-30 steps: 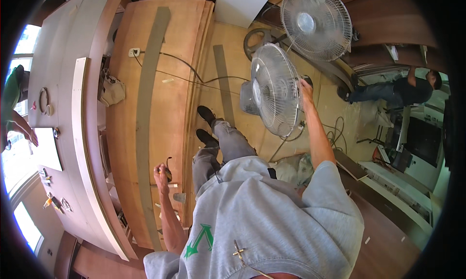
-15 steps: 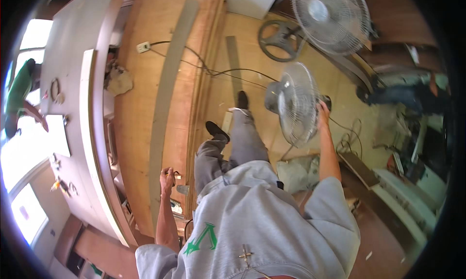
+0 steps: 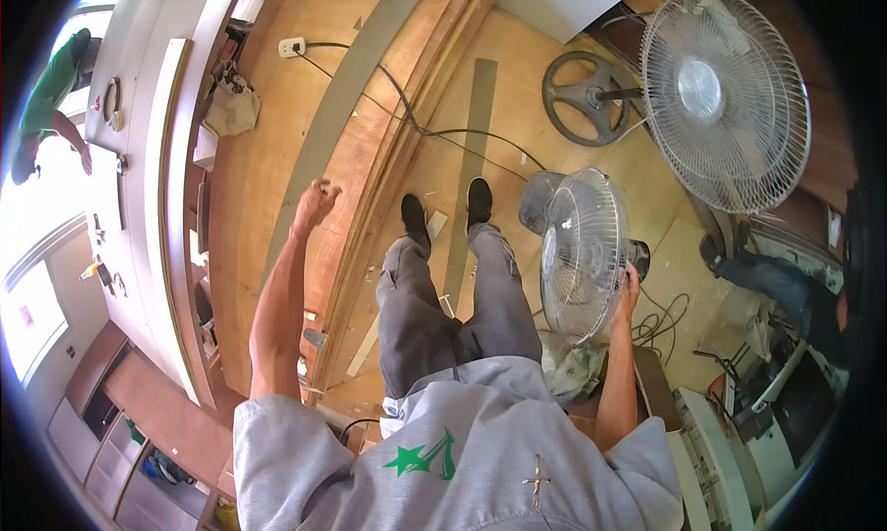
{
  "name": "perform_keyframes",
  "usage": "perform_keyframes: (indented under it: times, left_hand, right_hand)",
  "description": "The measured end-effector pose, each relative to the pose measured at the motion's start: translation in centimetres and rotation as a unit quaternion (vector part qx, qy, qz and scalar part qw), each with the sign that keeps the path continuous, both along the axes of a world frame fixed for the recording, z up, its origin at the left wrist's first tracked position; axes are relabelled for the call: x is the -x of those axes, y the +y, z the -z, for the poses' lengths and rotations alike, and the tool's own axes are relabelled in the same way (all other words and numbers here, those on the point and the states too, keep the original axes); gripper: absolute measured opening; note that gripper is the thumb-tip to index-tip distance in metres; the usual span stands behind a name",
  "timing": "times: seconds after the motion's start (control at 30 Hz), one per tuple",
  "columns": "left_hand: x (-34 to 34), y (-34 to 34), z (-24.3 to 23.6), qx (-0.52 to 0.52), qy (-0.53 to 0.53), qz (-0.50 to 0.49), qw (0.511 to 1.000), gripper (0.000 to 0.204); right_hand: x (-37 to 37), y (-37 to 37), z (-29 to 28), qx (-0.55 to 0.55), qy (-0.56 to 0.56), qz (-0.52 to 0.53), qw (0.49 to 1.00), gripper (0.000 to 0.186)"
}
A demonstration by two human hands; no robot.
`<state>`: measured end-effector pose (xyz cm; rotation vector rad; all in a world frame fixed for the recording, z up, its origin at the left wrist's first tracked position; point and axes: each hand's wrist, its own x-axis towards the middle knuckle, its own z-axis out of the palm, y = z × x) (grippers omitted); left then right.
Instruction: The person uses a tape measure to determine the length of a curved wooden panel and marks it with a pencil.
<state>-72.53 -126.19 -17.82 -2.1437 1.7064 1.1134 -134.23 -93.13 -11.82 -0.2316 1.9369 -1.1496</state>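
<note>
Right hand (image 3: 627, 295) pinching wire fan guard (image 3: 586, 258) by its rim, left hand (image 3: 319, 203) loosely spread over plywood (image 3: 370, 172); grip from outside, leave black cord (image 3: 480, 132) slack.

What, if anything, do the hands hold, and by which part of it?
The right hand holds the lower fan by the right edge of its wire guard. The left hand appears empty, its fingers partly curled.

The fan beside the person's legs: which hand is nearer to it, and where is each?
Right. The right hand is at the right edge of the fan; the left hand is off to the left, over the wooden boards, apart from the fan.
</note>
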Motion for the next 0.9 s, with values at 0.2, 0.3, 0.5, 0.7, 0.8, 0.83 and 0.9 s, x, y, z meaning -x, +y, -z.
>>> perform_keyframes:
  times: [0.2, 0.3, 0.5, 0.7, 0.8, 0.83, 0.9]
  left_hand:
    - [0.1, -10.1, 5.3, -0.010, -0.028, 0.016, 0.999, 0.070]
    - [0.2, -13.8, 8.1, -0.025, -0.072, 0.021, 0.997, 0.077]
    - [-2.0, -19.0, 15.1, -0.015, -0.089, 0.025, 0.996, 0.075]
    - [-3.4, -20.9, 18.5, -0.028, -0.055, 0.027, 0.998, 0.046]
    - [-2.4, -21.0, 16.1, 0.033, -0.061, -0.015, 0.998, 0.049]
    - [-2.3, -20.9, 15.8, 0.040, -0.042, -0.040, 0.998, 0.052]
    - [-2.4, -22.1, 15.8, 0.056, 0.003, -0.058, 0.997, 0.055]
  right_hand:
    - [0.0, 0.2, 0.3, -0.026, 0.038, 0.006, 0.999, 0.029]
    - [-0.7, -0.4, -1.1, -0.063, 0.034, 0.032, 0.997, 0.033]
    - [-3.7, -2.4, -2.6, -0.098, 0.041, 0.036, 0.994, 0.029]
    - [-6.7, -4.4, -2.0, -0.085, 0.062, 0.106, 0.989, 0.023]
    - [-8.2, -5.9, -1.2, -0.093, 0.040, 0.191, 0.976, 0.022]
    - [-8.5, -6.2, -1.5, -0.095, 0.011, 0.202, 0.975, 0.024]
    - [-8.9, -6.8, -2.0, -0.112, -0.001, 0.193, 0.975, 0.026]
